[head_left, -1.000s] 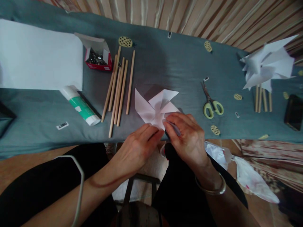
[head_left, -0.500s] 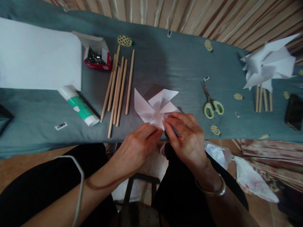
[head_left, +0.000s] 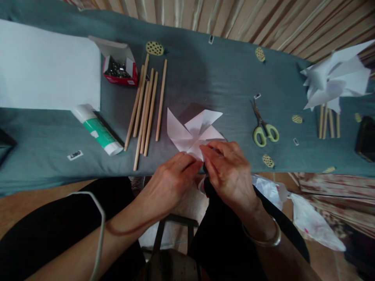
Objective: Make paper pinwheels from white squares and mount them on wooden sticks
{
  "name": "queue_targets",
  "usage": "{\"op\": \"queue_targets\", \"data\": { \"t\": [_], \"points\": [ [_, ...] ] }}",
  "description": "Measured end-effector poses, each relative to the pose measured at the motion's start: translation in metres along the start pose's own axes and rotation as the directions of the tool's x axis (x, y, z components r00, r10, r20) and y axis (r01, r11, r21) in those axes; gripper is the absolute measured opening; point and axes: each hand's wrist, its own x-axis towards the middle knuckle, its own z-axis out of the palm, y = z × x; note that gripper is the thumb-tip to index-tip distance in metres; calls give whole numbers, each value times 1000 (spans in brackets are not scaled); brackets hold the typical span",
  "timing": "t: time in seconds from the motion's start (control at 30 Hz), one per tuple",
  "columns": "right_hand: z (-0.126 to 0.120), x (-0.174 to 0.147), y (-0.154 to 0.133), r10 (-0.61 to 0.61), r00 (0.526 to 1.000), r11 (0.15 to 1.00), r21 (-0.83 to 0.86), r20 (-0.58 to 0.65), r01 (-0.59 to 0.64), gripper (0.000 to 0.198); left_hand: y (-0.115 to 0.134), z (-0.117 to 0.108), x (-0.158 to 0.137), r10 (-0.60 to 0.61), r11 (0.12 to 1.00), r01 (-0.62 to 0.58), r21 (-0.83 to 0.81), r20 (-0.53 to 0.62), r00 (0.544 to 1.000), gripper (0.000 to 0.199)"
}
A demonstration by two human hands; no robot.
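Observation:
A white paper pinwheel (head_left: 194, 134) lies near the front edge of the table, its blades folded toward the middle. My left hand (head_left: 175, 175) pinches its near edge, fingers closed on the paper. On the near right side, my right hand (head_left: 227, 168) is also closed, its thumb and forefinger pressed on the paper close to the left fingertips. The fingers cover the pinwheel's near corner. To the right of it lie scissors (head_left: 260, 127) with light green handles, slightly apart at the blades. Several wooden sticks (head_left: 150, 113) lie side by side on the left.
A glue stick (head_left: 98, 130) with a green label touches the white paper sheets (head_left: 49, 70) at left. An open red box (head_left: 120, 74) holds small metal pieces. Finished-looking pinwheels (head_left: 335, 78) with sticks are piled at right, beside a dark phone-like object (head_left: 365, 138).
My right fingertips have shifted slightly left and drawn closer together on the paper. The left hand and the pinwheel stay nearly in place.

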Motion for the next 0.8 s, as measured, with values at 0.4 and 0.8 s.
{"op": "queue_targets", "data": {
  "t": [0.4, 0.8],
  "points": [
    [-1, 2, -6, -18, 999, 993, -119, 27, 21, 28, -1, 1, 1, -24, 1000, 25, -15, 31, 999, 19],
    [-2, 2, -4, -28, 997, 989, -149, -65, 19, 25, -2, 3, -2, -53, 999, 53, -7, 23, 998, 18]
  ]
}}
